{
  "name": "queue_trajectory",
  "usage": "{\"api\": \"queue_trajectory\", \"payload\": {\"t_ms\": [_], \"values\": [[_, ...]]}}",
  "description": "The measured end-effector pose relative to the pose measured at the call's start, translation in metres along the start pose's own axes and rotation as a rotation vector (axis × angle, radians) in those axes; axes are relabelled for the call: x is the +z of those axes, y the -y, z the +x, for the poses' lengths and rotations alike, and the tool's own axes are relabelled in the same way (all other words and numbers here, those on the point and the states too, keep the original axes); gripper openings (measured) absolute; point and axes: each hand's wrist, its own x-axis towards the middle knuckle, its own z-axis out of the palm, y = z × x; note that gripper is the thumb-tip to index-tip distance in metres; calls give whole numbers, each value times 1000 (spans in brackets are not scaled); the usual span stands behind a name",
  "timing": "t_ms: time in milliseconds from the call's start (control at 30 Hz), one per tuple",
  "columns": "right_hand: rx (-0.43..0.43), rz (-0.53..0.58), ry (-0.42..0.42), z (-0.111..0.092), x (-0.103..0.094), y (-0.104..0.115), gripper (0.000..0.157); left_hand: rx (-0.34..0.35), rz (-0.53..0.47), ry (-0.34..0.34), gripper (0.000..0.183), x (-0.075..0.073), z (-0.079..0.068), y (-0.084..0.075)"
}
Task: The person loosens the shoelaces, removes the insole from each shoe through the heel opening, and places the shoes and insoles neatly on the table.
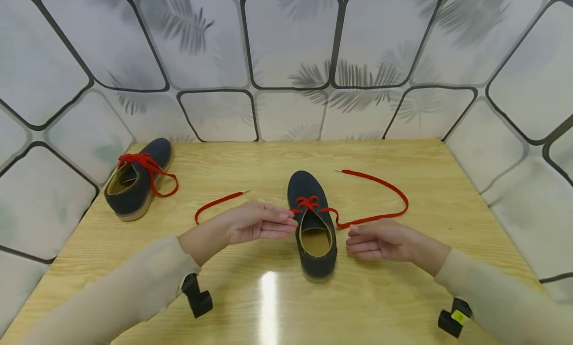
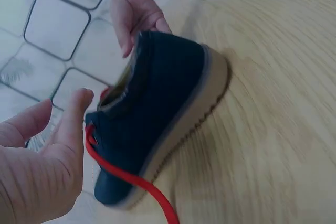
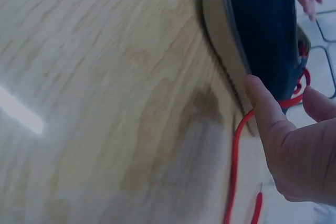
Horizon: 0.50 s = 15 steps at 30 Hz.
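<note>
A dark blue shoe with a tan sole stands upright on the table, its toe pointing away from me. Its red shoelace is crossed near the tongue, and one loose end curves out over the wood on the right. The other end trails to the left, partly hidden behind my left hand. That hand has its fingers extended, tips right at the shoe's left side. On the right side, my right hand hovers with relaxed fingers, close to the lace. Neither hand holds anything.
A matching blue shoe sits at the table's back left, its red lace tied in a bow. Patterned panels stand behind the wooden table and along both sides. Light glares off the wood near the front.
</note>
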Motion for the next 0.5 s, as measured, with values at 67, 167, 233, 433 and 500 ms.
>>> {"api": "queue_trajectory", "payload": {"t_ms": [67, 167, 233, 433, 500], "values": [[-2, -36, 10, -2, 9, 5, 51, -10, 6, 12, 39, 10, 4, -5], [-1, -90, 29, -3, 20, 11, 46, -33, 16, 27, 40, 23, 9, -9], [6, -129, 11, -3, 27, 14, 45, -51, 17, 42, 42, 29, 11, -11], [-9, -349, -77, 5, 37, 17, 49, -128, -9, 27, 52, 38, 13, -12], [-40, -421, -87, 7, 39, 17, 47, -150, -16, 18, 56, 42, 13, -12]]}}
